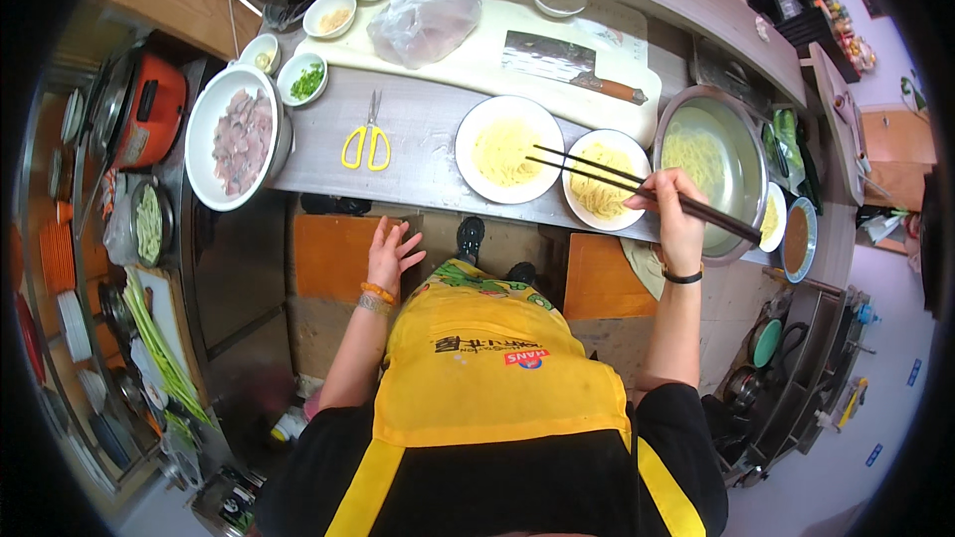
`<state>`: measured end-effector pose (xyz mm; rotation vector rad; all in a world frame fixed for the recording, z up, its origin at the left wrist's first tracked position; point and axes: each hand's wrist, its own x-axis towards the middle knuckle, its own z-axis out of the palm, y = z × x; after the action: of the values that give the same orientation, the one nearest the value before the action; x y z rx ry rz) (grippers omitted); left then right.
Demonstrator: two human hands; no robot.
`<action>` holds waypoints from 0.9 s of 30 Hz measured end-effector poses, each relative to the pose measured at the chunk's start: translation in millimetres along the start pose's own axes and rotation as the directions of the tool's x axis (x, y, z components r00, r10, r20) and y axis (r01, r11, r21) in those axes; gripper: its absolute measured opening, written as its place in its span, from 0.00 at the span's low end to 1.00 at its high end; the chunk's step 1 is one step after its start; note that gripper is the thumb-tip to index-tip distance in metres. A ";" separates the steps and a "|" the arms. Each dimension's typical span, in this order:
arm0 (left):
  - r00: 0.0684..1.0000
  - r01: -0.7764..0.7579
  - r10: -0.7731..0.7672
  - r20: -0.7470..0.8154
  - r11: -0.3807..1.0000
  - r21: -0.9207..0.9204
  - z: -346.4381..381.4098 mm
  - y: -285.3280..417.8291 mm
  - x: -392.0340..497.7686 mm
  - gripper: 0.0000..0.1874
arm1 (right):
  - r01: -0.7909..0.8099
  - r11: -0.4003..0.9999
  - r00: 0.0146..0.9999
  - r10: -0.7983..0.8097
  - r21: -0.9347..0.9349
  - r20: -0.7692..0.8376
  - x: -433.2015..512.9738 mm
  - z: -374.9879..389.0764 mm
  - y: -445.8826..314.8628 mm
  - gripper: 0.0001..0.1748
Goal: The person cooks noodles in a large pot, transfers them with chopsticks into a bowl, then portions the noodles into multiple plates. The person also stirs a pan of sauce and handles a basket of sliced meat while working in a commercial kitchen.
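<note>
My right hand [671, 212] grips a pair of long dark chopsticks [597, 171] near the counter's front edge. Their tips reach over a white plate [466, 171] of yellow noodles [506, 153]. Under the chopsticks stands a smaller white bowl [634, 156] with more noodles [597, 190]. Just right of it, a steel basin [735, 216] contains cloudy liquid and pale noodles [690, 153]. My left hand [392, 250] hangs in front of the counter with its fingers apart and nothing in it. Nearest to it on the counter lie yellow-handled scissors [367, 142].
A cleaver [552, 60] and a plastic bag [425, 19] rest on a white cutting board [448, 63]. At the left are a white bowl [195, 142] of sliced raw meat or fish and a small bowl of chopped greens [307, 80]. A bowl of brown sauce [797, 239] stands far right.
</note>
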<state>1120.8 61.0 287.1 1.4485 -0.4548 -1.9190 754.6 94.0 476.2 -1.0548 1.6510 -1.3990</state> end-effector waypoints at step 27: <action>0.977 -0.057 0.095 -0.192 0.980 0.190 117.5 0.1 19.0 0.32 | -0.115 0.925 0.895 0.255 0.363 -0.366 29.0 -331.9 190.8 0.10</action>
<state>1007.7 33.5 311.3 1.6987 -0.5960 -1.6850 417.4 215.3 338.3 -0.4107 1.6626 -1.7715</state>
